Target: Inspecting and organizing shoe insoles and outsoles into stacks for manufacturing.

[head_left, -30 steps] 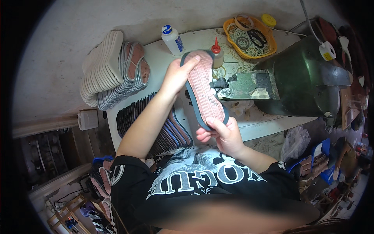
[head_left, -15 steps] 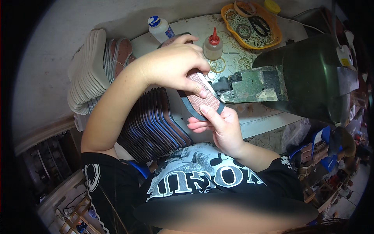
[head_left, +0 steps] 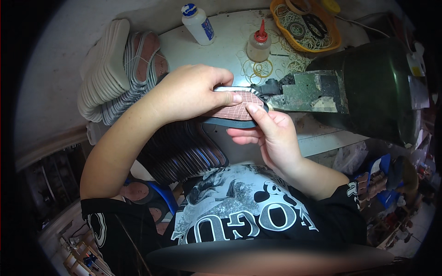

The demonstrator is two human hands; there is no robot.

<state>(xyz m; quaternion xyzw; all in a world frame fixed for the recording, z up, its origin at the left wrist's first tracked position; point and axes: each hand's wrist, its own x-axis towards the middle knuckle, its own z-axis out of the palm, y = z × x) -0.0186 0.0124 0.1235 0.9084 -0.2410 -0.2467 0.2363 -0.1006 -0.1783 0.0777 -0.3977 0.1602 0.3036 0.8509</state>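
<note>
A shoe insole (head_left: 235,112) with a pinkish-brown gridded face and a dark rim is held between my hands. Its long side lies nearly level, and a white strip shows along the far edge. My left hand (head_left: 193,94) wraps over the insole's left part, thumb pressed on the gridded face. My right hand (head_left: 280,133) pinches the right end, thumb on top and fingers underneath. That end meets the small black head (head_left: 270,87) of a green machine (head_left: 304,94); the exact contact spot is hidden.
Left of my arm stand pale insoles (head_left: 103,69) and tied grey-edged ones (head_left: 142,60). Several dark insoles (head_left: 184,149) fan out below my hands. Behind are a white bottle (head_left: 199,25), a red-tipped glue bottle (head_left: 259,46) and an orange basket (head_left: 306,27) of rubber bands.
The insole has turned from a steep slant to nearly level against the machine head. My left hand has swung left and nearer. The whole view has shifted slightly.
</note>
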